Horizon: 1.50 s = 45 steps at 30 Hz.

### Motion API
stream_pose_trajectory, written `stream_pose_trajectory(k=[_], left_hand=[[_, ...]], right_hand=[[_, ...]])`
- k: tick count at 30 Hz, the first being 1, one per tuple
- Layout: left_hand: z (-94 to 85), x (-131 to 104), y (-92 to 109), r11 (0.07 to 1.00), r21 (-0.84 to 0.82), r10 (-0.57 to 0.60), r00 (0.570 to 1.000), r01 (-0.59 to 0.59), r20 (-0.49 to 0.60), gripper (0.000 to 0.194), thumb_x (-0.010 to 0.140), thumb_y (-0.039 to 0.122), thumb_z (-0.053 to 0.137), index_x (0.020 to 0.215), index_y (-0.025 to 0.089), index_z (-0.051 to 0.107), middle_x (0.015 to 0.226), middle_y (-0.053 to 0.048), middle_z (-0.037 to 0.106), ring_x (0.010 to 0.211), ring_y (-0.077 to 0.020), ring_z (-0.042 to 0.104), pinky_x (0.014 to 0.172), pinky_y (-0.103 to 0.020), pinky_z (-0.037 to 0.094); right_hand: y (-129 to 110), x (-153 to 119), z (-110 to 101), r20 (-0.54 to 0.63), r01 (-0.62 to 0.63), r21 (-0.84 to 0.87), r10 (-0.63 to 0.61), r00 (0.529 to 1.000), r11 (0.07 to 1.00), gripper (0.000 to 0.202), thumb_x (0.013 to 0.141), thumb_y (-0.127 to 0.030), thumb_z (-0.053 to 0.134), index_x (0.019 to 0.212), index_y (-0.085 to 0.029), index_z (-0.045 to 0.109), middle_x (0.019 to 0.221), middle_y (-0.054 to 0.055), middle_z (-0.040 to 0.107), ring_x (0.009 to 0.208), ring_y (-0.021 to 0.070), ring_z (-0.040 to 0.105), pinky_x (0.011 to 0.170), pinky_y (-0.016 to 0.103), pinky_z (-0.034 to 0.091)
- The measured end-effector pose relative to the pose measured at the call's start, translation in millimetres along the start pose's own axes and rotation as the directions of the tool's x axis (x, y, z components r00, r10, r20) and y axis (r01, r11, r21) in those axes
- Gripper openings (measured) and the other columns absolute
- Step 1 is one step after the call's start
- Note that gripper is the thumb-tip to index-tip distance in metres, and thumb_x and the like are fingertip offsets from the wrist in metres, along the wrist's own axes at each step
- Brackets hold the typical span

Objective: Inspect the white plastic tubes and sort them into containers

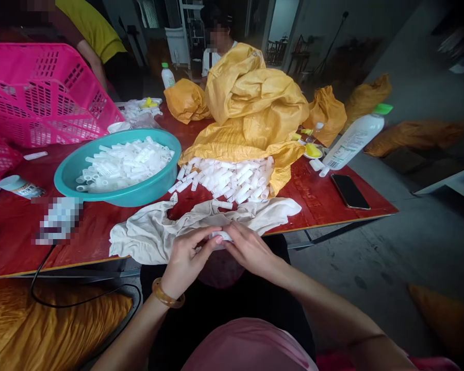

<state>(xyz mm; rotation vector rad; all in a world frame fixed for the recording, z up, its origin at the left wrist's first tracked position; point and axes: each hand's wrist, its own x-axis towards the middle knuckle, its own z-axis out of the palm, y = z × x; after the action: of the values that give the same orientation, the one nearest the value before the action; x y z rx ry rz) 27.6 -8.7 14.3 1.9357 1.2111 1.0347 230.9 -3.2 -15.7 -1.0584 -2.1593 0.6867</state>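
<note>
Between my two hands, just in front of the table's edge, is a short white plastic tube [222,235]. My left hand [189,257], with a bangle on its wrist, pinches the tube's left end between thumb and fingers. The fingers of my right hand [251,250] close over its right side and partly hide it. A crumpled off-white cloth [150,232] lies on the table behind my hands. Beyond it, many similar white tubes [232,178] spill from the mouth of a yellow woven sack [255,108].
A teal basin [118,196] holding white tubes stands left of the sack. Pink baskets [73,98] are at the far left. On the red table [305,206] are a phone [350,191] and a white bottle [353,141] at right. Two other people are across the table.
</note>
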Motion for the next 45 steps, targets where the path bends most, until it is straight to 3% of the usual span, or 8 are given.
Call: stream_pose_trajectory(k=[8, 13, 19, 25, 31, 36, 41, 45], left_hand=[[-9.6, -2, -15, 0.997, -0.052, 0.062, 0.997, -0.063, -0.035, 0.014, 0.092, 0.027, 0.064, 0.105, 0.022, 0.069, 0.095, -0.002, 0.071, 0.084, -0.0146, 0.067, 0.075, -0.024, 0.052], [-12.5, -6, -14, 0.994, -0.032, 0.109, 0.991, -0.107, 0.079, 0.014, 0.098, 0.021, 0.053, 0.1, 0.02, 0.067, 0.084, -0.001, 0.066, 0.08, -0.0136, 0.062, 0.077, -0.025, 0.048], [-5.0, -17, -23, 0.975, -0.177, 0.155, 0.982, -0.135, 0.104, 0.014, 0.098, 0.019, 0.052, 0.099, 0.02, 0.066, 0.077, 0.001, 0.062, 0.07, -0.012, 0.058, 0.067, -0.024, 0.045], [1.6, -24, -28, 0.987, -0.154, 0.058, 0.994, -0.042, 0.097, 0.015, 0.1, 0.02, 0.049, 0.097, 0.02, 0.063, 0.083, -0.001, 0.06, 0.078, -0.0135, 0.058, 0.073, -0.026, 0.046], [6.9, -30, -31, 0.995, 0.023, 0.096, 0.982, -0.101, 0.162, 0.022, 0.096, 0.021, 0.056, 0.118, 0.022, 0.056, 0.091, -0.002, 0.055, 0.085, -0.0148, 0.055, 0.078, -0.028, 0.047], [-21.5, -24, -24, 0.996, -0.045, 0.084, 0.947, -0.073, 0.31, 0.034, 0.092, 0.029, 0.062, 0.126, 0.022, 0.059, 0.09, -0.003, 0.059, 0.083, -0.0156, 0.058, 0.076, -0.028, 0.049], [-37.2, -9, 2, 0.998, -0.056, -0.017, 0.994, 0.011, -0.111, 0.037, 0.098, 0.047, 0.047, 0.114, 0.022, 0.069, 0.094, -0.006, 0.069, 0.091, -0.0206, 0.064, 0.084, -0.034, 0.052], [-12.3, -5, -1, 0.984, -0.168, -0.045, 0.993, 0.064, 0.113, 0.047, 0.101, 0.05, 0.037, 0.12, 0.023, 0.069, 0.112, -0.009, 0.072, 0.107, -0.0246, 0.065, 0.097, -0.04, 0.051]], right_hand=[[-9, 5, -4, 0.217, -0.122, 0.496, 0.013, 0.976, 0.86, 0.02, 0.099, -0.035, 0.052, 0.103, -0.017, 0.06, 0.092, 0.002, 0.06, 0.084, 0.0145, 0.056, 0.078, 0.025, 0.045], [-11, 3, 0, 0.12, -0.127, 0.454, 0.081, 0.989, 0.882, 0.018, 0.097, -0.028, 0.052, 0.107, -0.017, 0.062, 0.095, 0.003, 0.06, 0.086, 0.015, 0.054, 0.081, 0.027, 0.042], [-5, -4, 10, 0.477, -0.421, 0.736, 0.035, 0.878, 0.53, 0.019, 0.092, -0.034, 0.058, 0.1, -0.017, 0.059, 0.068, -0.006, 0.039, 0.053, 0.0073, 0.029, 0.05, 0.02, 0.028], [-8, -1, 16, 0.184, -0.147, 0.529, 0.056, 0.981, 0.836, 0.014, 0.096, -0.026, 0.053, 0.101, -0.016, 0.062, 0.094, 0.003, 0.06, 0.086, 0.0147, 0.055, 0.081, 0.027, 0.043], [-4, -3, 26, 0.146, -0.163, 0.529, 0.099, 0.984, 0.833, 0.013, 0.094, -0.022, 0.054, 0.103, -0.016, 0.062, 0.092, 0.002, 0.061, 0.083, 0.0149, 0.056, 0.077, 0.025, 0.043], [3, -1, 24, 0.23, -0.211, 0.619, 0.083, 0.97, 0.756, 0.009, 0.088, -0.015, 0.055, 0.092, -0.016, 0.063, 0.084, 0.0, 0.058, 0.076, 0.0129, 0.053, 0.071, 0.023, 0.042], [-10, 3, 39, 0.231, -0.159, 0.594, 0.022, 0.973, 0.788, 0.009, 0.087, -0.016, 0.057, 0.093, -0.015, 0.063, 0.083, 0.001, 0.06, 0.075, 0.0131, 0.055, 0.07, 0.023, 0.044], [-23, -2, 55, 0.231, -0.133, 0.5, 0.016, 0.973, 0.856, 0.018, 0.085, -0.013, 0.056, 0.101, -0.017, 0.062, 0.088, 0.003, 0.065, 0.078, 0.0157, 0.06, 0.073, 0.026, 0.048]])
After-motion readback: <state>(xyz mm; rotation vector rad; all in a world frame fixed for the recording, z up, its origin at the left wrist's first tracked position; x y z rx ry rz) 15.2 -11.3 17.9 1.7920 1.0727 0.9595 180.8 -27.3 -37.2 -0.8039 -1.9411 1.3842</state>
